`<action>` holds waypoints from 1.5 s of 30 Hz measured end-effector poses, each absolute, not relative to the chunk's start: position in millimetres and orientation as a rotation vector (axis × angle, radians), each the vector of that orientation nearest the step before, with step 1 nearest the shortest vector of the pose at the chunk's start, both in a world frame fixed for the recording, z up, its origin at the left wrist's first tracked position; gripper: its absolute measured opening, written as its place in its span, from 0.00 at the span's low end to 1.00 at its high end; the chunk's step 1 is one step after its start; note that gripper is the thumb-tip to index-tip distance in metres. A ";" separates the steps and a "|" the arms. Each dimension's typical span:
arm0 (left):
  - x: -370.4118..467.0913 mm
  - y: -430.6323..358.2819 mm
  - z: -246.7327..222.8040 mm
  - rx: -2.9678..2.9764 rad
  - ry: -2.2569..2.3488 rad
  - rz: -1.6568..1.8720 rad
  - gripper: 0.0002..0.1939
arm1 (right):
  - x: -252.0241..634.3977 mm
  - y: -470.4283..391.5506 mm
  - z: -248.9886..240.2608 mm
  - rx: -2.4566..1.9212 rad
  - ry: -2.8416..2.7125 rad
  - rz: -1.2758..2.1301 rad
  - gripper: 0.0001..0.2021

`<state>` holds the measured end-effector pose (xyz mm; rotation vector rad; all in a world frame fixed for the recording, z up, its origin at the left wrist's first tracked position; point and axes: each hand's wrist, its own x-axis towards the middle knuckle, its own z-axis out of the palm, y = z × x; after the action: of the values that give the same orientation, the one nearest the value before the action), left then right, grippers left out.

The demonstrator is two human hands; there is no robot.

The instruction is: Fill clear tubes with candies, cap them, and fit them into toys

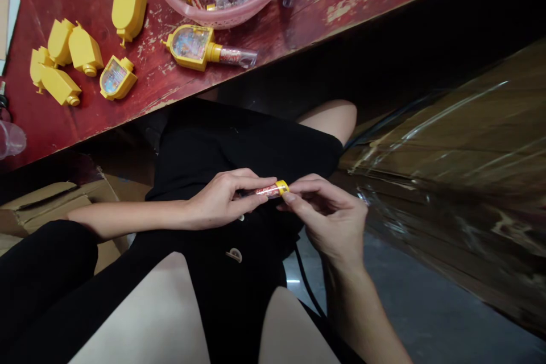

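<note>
Over the lap clothed in black fabric (247,142), the left hand (222,198) pinches a small clear plastic tube with red-and-white print (267,190), while the right hand (328,210) grasps its yellow plastic end (282,186) by the fingertips.

Red table (336,3): near edge lies between the left hand (228,196) and the yellow cases (86,51).
Pink basket (232,19): rim blocks passage beyond the tube-fitted case (209,52).
Central lane: open strip between tube-fitted case and windowed case (115,78).
Hand gap: spanned by the clear tube (268,190).
Brown cartons (452,142): flank the right hand (333,210).
</note>
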<state>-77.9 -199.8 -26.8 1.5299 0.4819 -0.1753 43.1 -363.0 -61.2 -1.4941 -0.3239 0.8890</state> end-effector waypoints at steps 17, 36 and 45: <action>-65.5 -199.1 -21.0 1.805 0.432 -0.189 0.20 | 34.8 -343.6 -72.5 -1.401 -0.079 0.924 0.12; -28.5 -144.3 0.9 1.728 0.582 -0.088 0.15 | 85.7 -301.0 -21.9 -1.749 -0.992 0.401 0.10; -24.7 -128.7 14.3 1.490 0.530 -0.038 0.17 | 102.2 -289.2 -22.7 -1.620 -0.713 0.684 0.13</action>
<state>-24.7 -128.7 14.3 1.4904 0.5304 -0.0380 102.2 -289.2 -22.7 -1.6202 -0.7134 0.6844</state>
